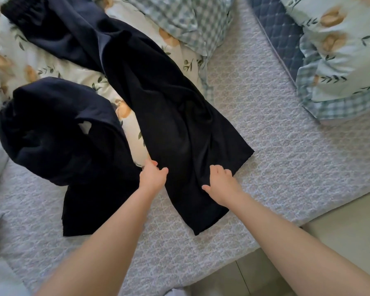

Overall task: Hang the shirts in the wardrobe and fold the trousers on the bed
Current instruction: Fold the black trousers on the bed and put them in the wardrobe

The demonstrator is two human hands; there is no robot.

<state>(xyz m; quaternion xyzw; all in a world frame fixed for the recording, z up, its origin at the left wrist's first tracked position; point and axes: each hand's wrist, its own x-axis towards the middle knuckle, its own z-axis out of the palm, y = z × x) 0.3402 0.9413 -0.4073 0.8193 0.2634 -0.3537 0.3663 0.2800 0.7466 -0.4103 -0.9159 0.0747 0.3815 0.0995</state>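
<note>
Dark, near-black fabric is lying under both hands: the left hand [153, 175] is curling its fingers onto the near left edge of the trousers [158, 107], seemingly pinching the cloth, though I cannot tell how firm the hold is, while the right hand [219, 184] is resting on the leg panel with fingers bent and thumb spread, pressing rather than clasping. To my eye the step in hand is squaring up the trouser legs before the first fold, and doing it well is a matter of drawing the left edge taut while the right palm is sweeping outward, so the ripples near the hem are flattening and the two legs are lying one on the other. From the hands, the trousers are running away diagonally, hem just nearer than the wrists, waistband far off at the upper left on the floral quilt [51, 67]. Just left of the left hand, a second dark garment [56, 133] is sitting bunched and unfolded. Everything is resting on the pale textured bed [286, 159], whose edge is passing close by the right forearm
</note>
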